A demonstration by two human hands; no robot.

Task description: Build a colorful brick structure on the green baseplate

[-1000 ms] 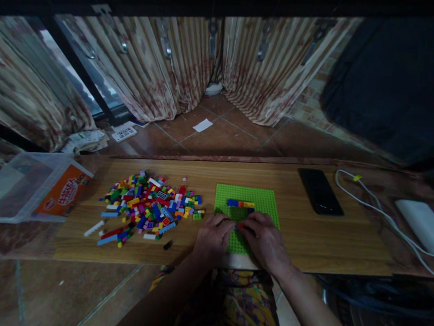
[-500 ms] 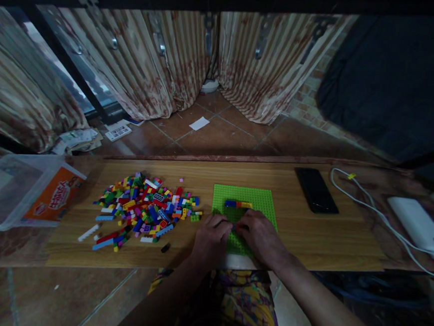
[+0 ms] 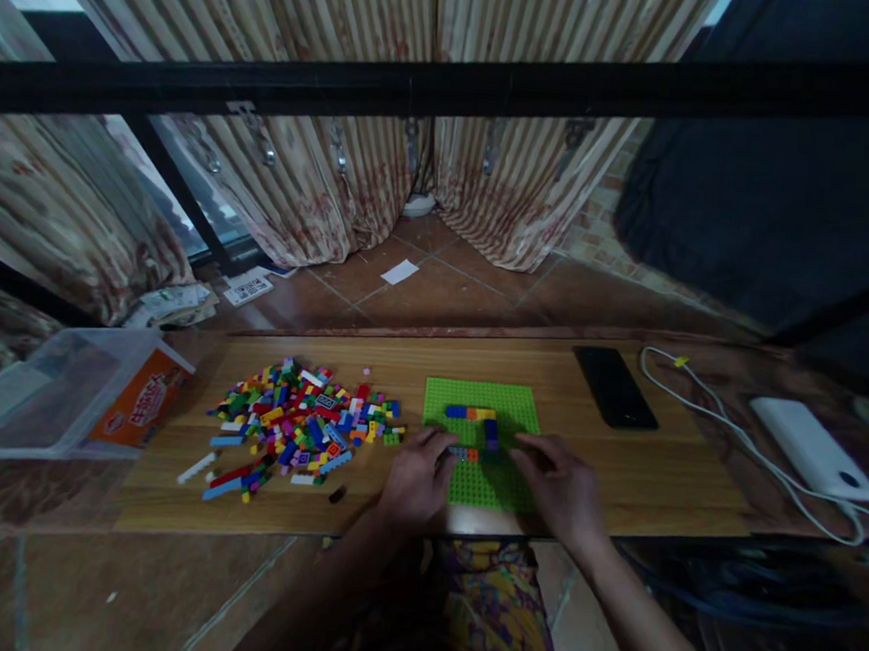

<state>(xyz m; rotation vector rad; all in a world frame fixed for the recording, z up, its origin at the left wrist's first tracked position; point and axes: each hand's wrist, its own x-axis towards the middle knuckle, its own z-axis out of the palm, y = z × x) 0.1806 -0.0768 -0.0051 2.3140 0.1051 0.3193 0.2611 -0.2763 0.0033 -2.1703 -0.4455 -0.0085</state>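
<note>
A bright green studded baseplate lies on the wooden board in front of me. Fixed on it is a row of blue and orange-yellow bricks, with a dark blue brick running down from its right end. Below these sits a short row with a grey brick and an orange brick. My left hand is closed at the left end of this lower row, its fingertips on the grey brick. Over the plate's right side my right hand is open, thumb and fingers apart, holding nothing.
A heap of loose coloured bricks spreads to the left of the plate. Further left stands a clear plastic box with an orange label. On the right lie a black phone, a white cable and a white power bank.
My right hand has let go and moved right, off the bricks, uncovering the dark blue brick and the lower row. My left hand stays at the plate's left side. The view has tilted up.
</note>
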